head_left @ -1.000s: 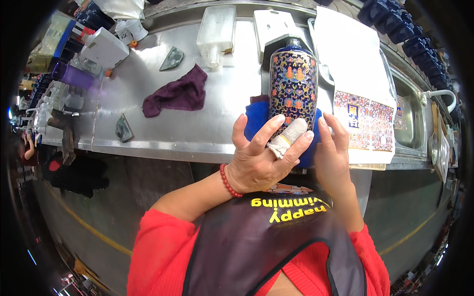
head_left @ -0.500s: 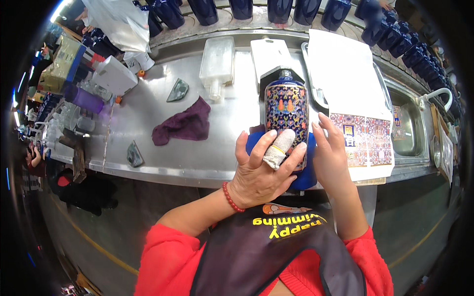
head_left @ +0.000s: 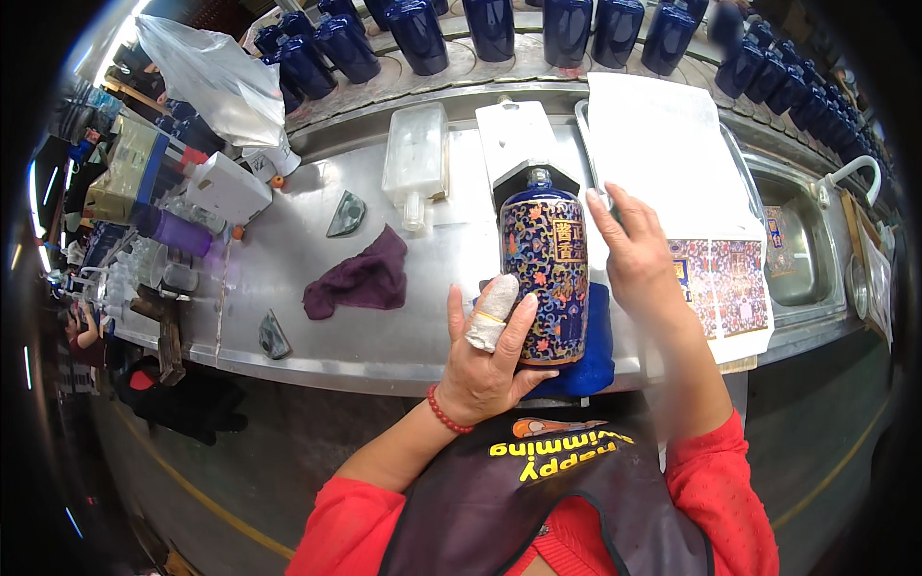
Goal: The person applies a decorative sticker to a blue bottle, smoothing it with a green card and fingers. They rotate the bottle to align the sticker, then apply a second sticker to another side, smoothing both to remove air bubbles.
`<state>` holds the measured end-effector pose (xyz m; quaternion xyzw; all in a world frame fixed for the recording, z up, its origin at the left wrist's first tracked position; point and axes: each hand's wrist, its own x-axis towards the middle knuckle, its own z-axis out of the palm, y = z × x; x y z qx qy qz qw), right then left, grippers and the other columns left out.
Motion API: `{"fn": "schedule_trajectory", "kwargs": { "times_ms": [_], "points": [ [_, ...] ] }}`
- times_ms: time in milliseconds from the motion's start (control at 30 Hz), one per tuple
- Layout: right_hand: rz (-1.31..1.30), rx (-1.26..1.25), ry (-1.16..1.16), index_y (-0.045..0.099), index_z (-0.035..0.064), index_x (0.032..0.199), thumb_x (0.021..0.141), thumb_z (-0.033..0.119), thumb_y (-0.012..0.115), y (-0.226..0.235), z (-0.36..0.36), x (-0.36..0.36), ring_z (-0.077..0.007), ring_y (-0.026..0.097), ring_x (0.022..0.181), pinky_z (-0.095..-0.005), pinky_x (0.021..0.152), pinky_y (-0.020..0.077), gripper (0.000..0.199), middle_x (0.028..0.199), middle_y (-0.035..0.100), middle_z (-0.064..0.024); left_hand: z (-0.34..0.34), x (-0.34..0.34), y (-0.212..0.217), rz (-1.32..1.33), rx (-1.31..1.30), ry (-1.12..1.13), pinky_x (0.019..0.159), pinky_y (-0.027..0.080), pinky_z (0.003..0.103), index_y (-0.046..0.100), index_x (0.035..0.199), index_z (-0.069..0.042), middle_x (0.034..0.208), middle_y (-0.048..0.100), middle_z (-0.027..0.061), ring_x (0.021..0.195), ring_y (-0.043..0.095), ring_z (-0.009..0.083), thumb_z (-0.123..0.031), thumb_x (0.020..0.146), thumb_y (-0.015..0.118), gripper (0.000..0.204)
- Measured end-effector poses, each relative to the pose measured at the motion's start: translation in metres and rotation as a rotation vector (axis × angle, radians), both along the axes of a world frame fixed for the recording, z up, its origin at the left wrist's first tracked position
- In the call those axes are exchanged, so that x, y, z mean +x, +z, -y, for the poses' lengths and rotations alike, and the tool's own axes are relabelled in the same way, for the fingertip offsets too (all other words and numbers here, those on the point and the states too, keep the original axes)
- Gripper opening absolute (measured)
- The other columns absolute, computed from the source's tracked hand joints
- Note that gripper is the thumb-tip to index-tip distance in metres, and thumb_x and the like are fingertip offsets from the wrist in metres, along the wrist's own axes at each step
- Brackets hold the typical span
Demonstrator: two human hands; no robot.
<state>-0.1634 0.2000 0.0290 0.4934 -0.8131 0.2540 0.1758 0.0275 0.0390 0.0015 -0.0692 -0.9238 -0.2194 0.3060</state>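
Note:
A dark blue bottle (head_left: 544, 278) with colourful floral patterning and a gold-framed panel lies with its neck away from me, near a blue cloth-like pad (head_left: 594, 346). My left hand (head_left: 485, 360) rests against the bottle's lower left side, fingers stretched and apart, the thumb by its base. A grey-white cloth cover (head_left: 492, 312) wraps one of its fingers. To the bottle's right, my right hand (head_left: 636, 252) is raised with extended fingers and nothing in them. Beneath that hand lies a sheet of patterned decals (head_left: 740, 288), partly covered by plain white paper (head_left: 653, 144).
A purple cloth (head_left: 360, 278) and dark angular pieces (head_left: 346, 215) lie left on the metal table. A clear bottle (head_left: 415, 158) and a white block (head_left: 514, 134) stand farther back. Several blue bottles (head_left: 490, 29) line the far conveyor. At right is a sink (head_left: 802, 305).
The bottle has turned, showing a gold-framed panel instead of the orange figures. My left hand has slid off its front to its left side; my right hand has moved up and away.

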Motion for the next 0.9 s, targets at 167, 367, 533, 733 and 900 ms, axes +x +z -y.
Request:
{"fn": "schedule_trajectory", "kwargs": {
  "times_ms": [167, 367, 533, 733, 900],
  "points": [
    [0.111, -0.054, 0.082, 0.052, 0.0083, 0.150, 0.077, -0.015, 0.053, -0.004, 0.005, 0.003, -0.0430, 0.053, 0.126, -0.0485, 0.108, 0.0448, 0.076, 0.142, 0.053, -0.0239, 0.020, -0.015, 0.019, 0.112, 0.161, -0.055, 0.120, 0.006, 0.062, 0.036, 0.156, 0.005, 0.151, 0.047, 0.0256, 0.140, 0.044, 0.0407, -0.078, 0.090, 0.050, 0.106],
    [0.240, -0.138, 0.074, 0.048, 0.0042, 0.151, 0.077, -0.016, 0.050, -0.011, 0.009, 0.009, -0.0424, 0.052, 0.127, -0.0477, 0.109, 0.0440, 0.077, 0.142, 0.054, -0.0222, 0.045, -0.061, 0.019, 0.170, 0.219, -0.063, 0.121, 0.009, 0.063, 0.036, 0.156, 0.004, 0.151, 0.047, 0.0278, 0.143, 0.043, 0.0411, -0.068, 0.099, 0.046, 0.092],
    [0.324, -0.175, 0.109, 0.047, 0.0024, 0.151, 0.077, -0.017, 0.049, -0.014, 0.007, 0.008, -0.0417, 0.052, 0.127, -0.0466, 0.110, 0.0428, 0.076, 0.141, 0.054, -0.0223, 0.042, -0.061, 0.017, 0.153, 0.230, -0.055, 0.121, 0.009, 0.063, 0.036, 0.156, 0.003, 0.151, 0.047, 0.0281, 0.142, 0.044, 0.0411, -0.065, 0.100, 0.048, 0.090],
    [0.277, -0.184, 0.093, 0.047, -0.0018, 0.149, 0.079, -0.016, 0.050, -0.016, 0.004, 0.009, -0.0418, 0.052, 0.127, -0.0461, 0.110, 0.0425, 0.071, 0.138, 0.055, -0.0241, 0.043, -0.063, 0.019, 0.143, 0.204, -0.048, 0.120, 0.011, 0.063, 0.035, 0.157, 0.003, 0.149, 0.049, 0.0262, 0.140, 0.046, 0.0407, -0.065, 0.099, 0.049, 0.090],
    [0.231, -0.148, 0.014, 0.050, -0.0009, 0.147, 0.083, -0.015, 0.052, -0.016, -0.014, 0.022, -0.0423, 0.053, 0.128, -0.0456, 0.110, 0.0429, 0.066, 0.141, 0.054, -0.0247, 0.037, -0.051, 0.011, 0.081, 0.294, -0.037, 0.121, 0.012, 0.060, 0.032, 0.158, 0.003, 0.149, 0.051, 0.0249, 0.138, 0.049, 0.0399, -0.064, 0.101, 0.048, 0.090]
  ]
}}
